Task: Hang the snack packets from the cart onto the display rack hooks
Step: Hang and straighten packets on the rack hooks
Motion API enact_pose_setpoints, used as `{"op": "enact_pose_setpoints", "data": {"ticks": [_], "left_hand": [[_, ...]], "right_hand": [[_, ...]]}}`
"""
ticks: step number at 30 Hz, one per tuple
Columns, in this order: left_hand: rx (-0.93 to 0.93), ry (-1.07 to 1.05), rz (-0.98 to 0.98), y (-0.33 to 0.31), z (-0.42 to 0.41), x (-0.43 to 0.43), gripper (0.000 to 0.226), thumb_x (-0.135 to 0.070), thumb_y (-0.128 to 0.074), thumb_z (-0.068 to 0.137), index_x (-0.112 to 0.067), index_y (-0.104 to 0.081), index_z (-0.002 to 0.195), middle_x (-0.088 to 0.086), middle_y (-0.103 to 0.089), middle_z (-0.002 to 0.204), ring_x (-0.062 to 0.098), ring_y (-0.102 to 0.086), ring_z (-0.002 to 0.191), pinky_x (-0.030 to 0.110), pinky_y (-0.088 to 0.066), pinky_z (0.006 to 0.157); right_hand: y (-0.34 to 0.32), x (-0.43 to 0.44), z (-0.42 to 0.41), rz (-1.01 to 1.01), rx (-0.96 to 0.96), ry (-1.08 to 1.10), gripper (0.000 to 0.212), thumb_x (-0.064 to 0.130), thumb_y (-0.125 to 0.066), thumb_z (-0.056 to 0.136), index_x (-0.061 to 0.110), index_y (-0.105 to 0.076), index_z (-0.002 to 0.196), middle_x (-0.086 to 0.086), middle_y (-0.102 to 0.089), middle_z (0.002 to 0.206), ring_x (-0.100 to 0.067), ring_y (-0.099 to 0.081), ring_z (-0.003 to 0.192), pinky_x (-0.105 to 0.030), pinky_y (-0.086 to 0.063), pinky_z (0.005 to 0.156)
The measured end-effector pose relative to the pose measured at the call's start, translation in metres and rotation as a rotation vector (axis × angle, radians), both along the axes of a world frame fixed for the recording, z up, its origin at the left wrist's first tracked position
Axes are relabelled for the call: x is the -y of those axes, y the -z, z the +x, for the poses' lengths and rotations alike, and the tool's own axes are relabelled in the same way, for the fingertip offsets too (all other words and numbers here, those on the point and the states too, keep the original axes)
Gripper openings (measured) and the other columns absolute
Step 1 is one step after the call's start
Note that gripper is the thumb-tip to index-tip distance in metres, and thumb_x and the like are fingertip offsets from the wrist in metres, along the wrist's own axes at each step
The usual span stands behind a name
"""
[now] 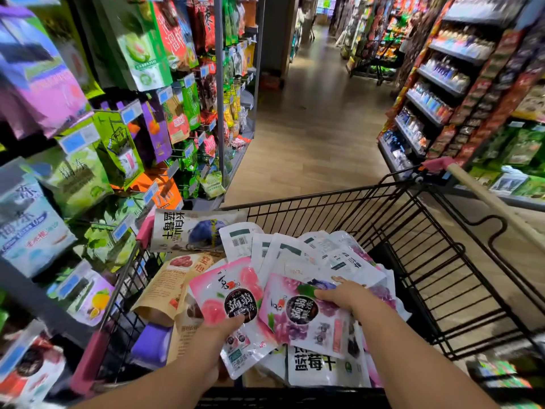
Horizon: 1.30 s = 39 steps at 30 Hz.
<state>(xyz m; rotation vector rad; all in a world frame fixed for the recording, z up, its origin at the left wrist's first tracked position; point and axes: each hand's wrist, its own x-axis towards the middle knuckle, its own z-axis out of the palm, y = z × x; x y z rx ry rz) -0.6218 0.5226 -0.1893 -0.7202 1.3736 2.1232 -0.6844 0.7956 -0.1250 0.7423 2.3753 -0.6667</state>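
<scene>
**Supermarket aisle, both hands on snack packets in a cart**

Wood-floored store aisle, with a black wire shopping cart (pixel 383 214) just beside a display rack (pixel 219 113) of hanging packets on the left. Both bare forearms reach forward and down into the cart's heap of snack packets. The left hand (pixel 218 332) grips a pink peach jelly packet (pixel 227 293), thumb pressed on its front. The right hand (pixel 346 295) holds the upper edge of a purple grape jelly packet (pixel 306 320), thumb across its face. The two packets overlap.
</scene>
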Motion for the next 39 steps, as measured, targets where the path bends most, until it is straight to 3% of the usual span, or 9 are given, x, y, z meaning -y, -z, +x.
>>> {"op": "enact_pose_setpoints", "data": {"ticks": [4,9,12,16,23,26,32,37,39], "left_hand": [[0.016,-0.007,0.007,-0.015,0.001,0.002,0.084,-0.025,-0.097,0.038,0.001,-0.063,0.110,0.026,-0.068,0.109,0.049,-0.061,0.105,0.066,-0.046,0.092],[0.007,-0.051,-0.015,-0.019,-0.001,0.012,0.064,-0.017,-0.088,0.060,0.005,-0.058,0.112,0.029,-0.069,0.102,0.048,-0.066,0.092,0.064,-0.052,0.082],[-0.030,-0.113,0.034,-0.020,-0.004,0.026,0.081,-0.021,-0.092,0.054,-0.004,-0.056,0.124,0.025,-0.067,0.113,0.045,-0.067,0.098,0.057,-0.056,0.077],[-0.092,-0.120,0.100,-0.056,0.002,0.053,0.032,-0.008,-0.066,0.086,0.006,-0.059,0.114,0.022,-0.074,0.086,0.032,-0.073,0.070,0.036,-0.058,0.055],[-0.220,-0.305,0.044,-0.088,0.001,0.127,0.043,-0.022,-0.088,0.064,-0.002,-0.071,0.099,0.022,-0.070,0.108,0.036,-0.066,0.100,0.051,-0.048,0.093],[-0.322,-0.370,-0.023,-0.095,0.009,0.158,0.088,-0.049,-0.093,0.043,-0.008,-0.066,0.117,0.015,-0.062,0.129,0.035,-0.051,0.125,0.055,-0.032,0.111],[-0.412,-0.626,-0.062,-0.151,0.051,0.202,0.112,-0.040,-0.084,0.051,-0.004,-0.034,0.145,0.010,-0.039,0.150,0.029,-0.029,0.141,0.048,-0.017,0.116],[-0.428,-0.743,-0.108,-0.189,0.087,0.227,0.026,-0.032,-0.073,0.079,-0.016,-0.059,0.092,-0.004,-0.060,0.102,0.029,-0.037,0.135,0.047,-0.023,0.113],[-0.454,-0.796,-0.124,-0.192,0.101,0.235,0.041,-0.037,-0.077,0.072,-0.014,-0.060,0.101,-0.001,-0.059,0.104,0.028,-0.036,0.137,0.046,-0.026,0.110]], "right_hand": [[0.003,0.010,-0.002,-0.050,0.023,-0.028,0.113,0.066,-0.082,0.056,0.000,-0.041,0.138,-0.010,-0.059,0.103,-0.016,-0.053,0.067,-0.025,-0.042,0.056],[-0.011,0.023,0.002,-0.252,0.053,-0.097,0.032,0.032,-0.074,0.084,0.003,-0.064,0.078,-0.004,-0.065,0.076,-0.009,-0.056,0.053,-0.015,-0.044,0.051],[-0.012,0.027,0.002,-0.403,-0.034,-0.048,0.024,0.023,-0.074,0.085,0.001,-0.066,0.094,-0.010,-0.070,0.083,-0.014,-0.065,0.060,-0.022,-0.052,0.059],[-0.021,0.048,-0.004,-0.679,-0.199,0.021,0.017,0.014,-0.063,0.092,0.001,-0.065,0.102,-0.013,-0.071,0.080,-0.020,-0.064,0.066,-0.028,-0.050,0.066],[-0.044,0.139,-0.032,-1.061,-0.366,0.059,0.047,0.030,-0.080,0.074,-0.004,-0.062,0.101,-0.025,-0.064,0.089,-0.029,-0.059,0.074,-0.038,-0.048,0.072],[-0.053,0.189,-0.037,-1.164,-0.306,-0.069,0.044,0.036,-0.076,0.082,-0.004,-0.064,0.097,-0.029,-0.063,0.099,-0.034,-0.058,0.092,-0.044,-0.043,0.084],[-0.078,0.290,-0.029,-1.177,-0.254,-0.401,0.039,0.042,-0.069,0.079,0.011,-0.046,0.076,-0.008,-0.047,0.070,-0.017,-0.043,0.065,-0.033,-0.030,0.067],[-0.084,0.356,-0.022,-1.203,-0.058,-0.496,0.096,0.038,-0.101,0.028,0.011,-0.059,0.110,-0.016,-0.070,0.113,-0.037,-0.064,0.110,-0.052,-0.045,0.104],[-0.089,0.379,-0.018,-1.247,-0.061,-0.534,0.096,0.043,-0.100,0.026,0.009,-0.065,0.108,-0.021,-0.069,0.113,-0.042,-0.062,0.112,-0.058,-0.043,0.104]]}}
